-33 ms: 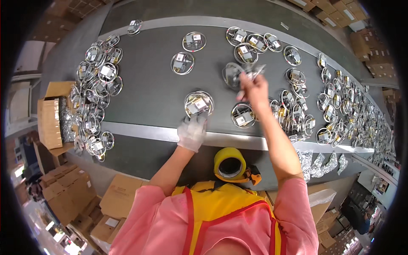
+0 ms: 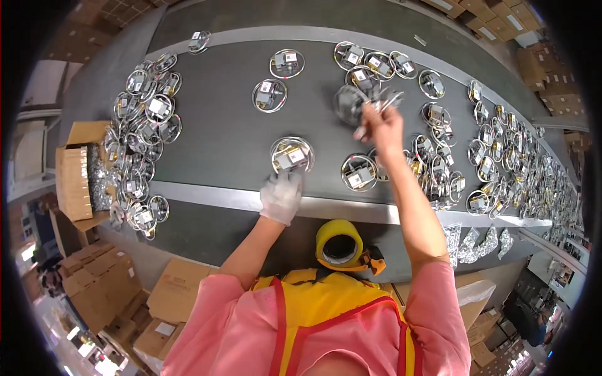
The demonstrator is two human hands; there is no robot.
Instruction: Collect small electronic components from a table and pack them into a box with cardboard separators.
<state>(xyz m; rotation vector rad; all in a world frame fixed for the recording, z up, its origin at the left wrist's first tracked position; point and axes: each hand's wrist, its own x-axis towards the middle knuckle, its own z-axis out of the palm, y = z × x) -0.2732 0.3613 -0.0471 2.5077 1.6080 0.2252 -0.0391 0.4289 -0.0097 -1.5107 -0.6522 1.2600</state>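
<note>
My left hand, in a white glove, has its fingers closed on the near edge of a coiled-tube thermostat, a grey and brass body inside a ring of thin tube. Above the belt, my bare right hand is closed on another coiled-tube thermostat, smeared by motion. Something thin and shiny sticks out past its fingers. One more thermostat lies below the right hand, beside a neighbour partly hidden by the wrist. Two single thermostats lie farther off on the belt.
Thermostats pile up at the left and crowd the right side. An open cardboard box stands at the far left. A yellow tape roll on a dispenser sits before me. Small clear bags hang over the belt's near metal rail.
My right hand has shifted a little to the right with the thermostat it holds. My left hand and its thermostat have slid very slightly left.
</note>
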